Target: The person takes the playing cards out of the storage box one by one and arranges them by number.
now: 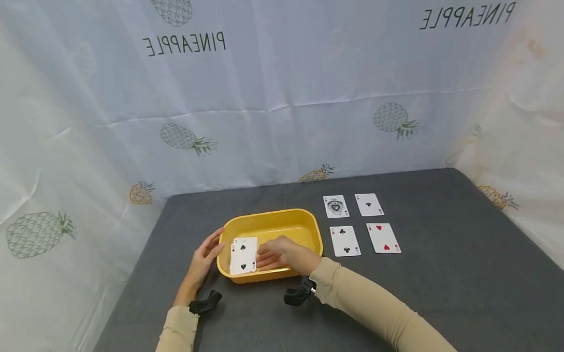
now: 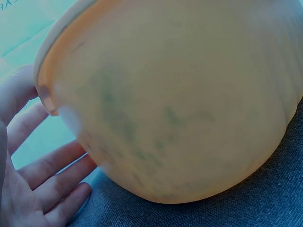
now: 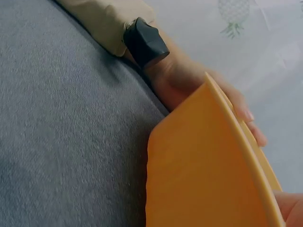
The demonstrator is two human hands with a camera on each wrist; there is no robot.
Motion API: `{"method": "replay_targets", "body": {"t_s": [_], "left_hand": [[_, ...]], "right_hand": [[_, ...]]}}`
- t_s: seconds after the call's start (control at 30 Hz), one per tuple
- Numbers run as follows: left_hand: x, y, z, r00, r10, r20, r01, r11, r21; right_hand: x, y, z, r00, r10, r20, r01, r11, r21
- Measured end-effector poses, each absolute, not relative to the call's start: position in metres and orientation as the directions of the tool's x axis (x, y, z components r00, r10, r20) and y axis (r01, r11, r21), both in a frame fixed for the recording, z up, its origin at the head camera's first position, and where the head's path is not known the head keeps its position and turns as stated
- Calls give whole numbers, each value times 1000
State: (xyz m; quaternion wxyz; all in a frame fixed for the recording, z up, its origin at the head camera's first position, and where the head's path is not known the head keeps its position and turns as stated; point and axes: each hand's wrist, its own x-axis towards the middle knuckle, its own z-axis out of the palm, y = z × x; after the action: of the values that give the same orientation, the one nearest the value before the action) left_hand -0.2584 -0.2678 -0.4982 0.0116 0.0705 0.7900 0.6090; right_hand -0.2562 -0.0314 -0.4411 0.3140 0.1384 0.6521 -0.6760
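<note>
A yellow plastic tub [image 1: 290, 225] stands on the dark table, with a small stack of playing cards [image 1: 243, 256] face up in its left part, a two of spades on top. My left hand [image 1: 205, 256] holds the tub's left rim, thumb over the edge and fingers along the outer wall; the left wrist view shows those fingers [image 2: 61, 175] spread against the tub. Reaching in over the right front, my right hand [image 1: 282, 252] has its fingertips at the right edge of the card stack. From the right wrist, the tub's wall [image 3: 203, 161] hides most of that hand.
Right of the tub, several playing cards lie face up in two rows: an ornate ace [image 1: 336, 206], an ace of clubs [image 1: 369, 204], a two of clubs [image 1: 345, 241] and a two of hearts [image 1: 383, 238]. A pineapple-print curtain [image 1: 271, 140] hangs behind the table.
</note>
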Motion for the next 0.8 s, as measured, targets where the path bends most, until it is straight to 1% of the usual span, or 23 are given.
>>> {"method": "replay_targets", "body": {"t_s": [0.17, 0.3, 0.43, 0.67, 0.8], "left_hand": [[-258, -268, -498, -990, 118, 74, 101, 244, 965], [-259, -268, -498, -990, 117, 82, 109, 245, 963], [-259, -269, -497, -988, 119, 93, 120, 243, 962], [-260, -270, -498, -983, 144, 117, 146, 215, 966], [-260, -270, -500, -979, 157, 127, 158, 206, 966]], "right_hand": [[-256, -37, -441, -751, -203, -628, 642, -2, -767], [-257, -41, -440, -756, -182, -629, 640, 2, -769], [-259, -48, -440, -775, -147, -614, 617, 33, -787], [-259, -65, -438, -809, -50, -585, 573, 150, -806], [-258, -69, -440, -821, -15, -571, 563, 149, -813]]}}
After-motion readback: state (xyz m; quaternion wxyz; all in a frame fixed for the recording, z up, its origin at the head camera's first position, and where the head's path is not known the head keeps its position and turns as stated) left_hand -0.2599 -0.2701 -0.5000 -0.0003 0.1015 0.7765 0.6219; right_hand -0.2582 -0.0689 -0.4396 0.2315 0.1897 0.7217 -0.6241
